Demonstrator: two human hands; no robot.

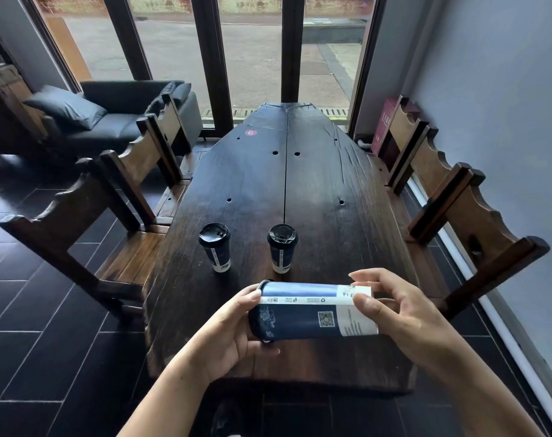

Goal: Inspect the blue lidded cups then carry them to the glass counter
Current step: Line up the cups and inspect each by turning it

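Observation:
A blue and white lidded cup (312, 313) lies sideways in both hands over the near end of the dark wooden table (299, 190). My left hand (230, 332) grips its black-lidded end, and my right hand (394, 307) holds the white base end with thumb and fingers. A QR code on its side faces up. Two more blue cups with black lids stand upright on the table just beyond: the left cup (216, 247) and the right cup (281, 248), a hand's width apart.
Heavy wooden chairs flank the table, one at the near left (88, 222) and one at the near right (470, 222). A dark sofa (117, 118) sits at the far left by tall windows. A grey wall runs along the right. Black floor tiles lie below.

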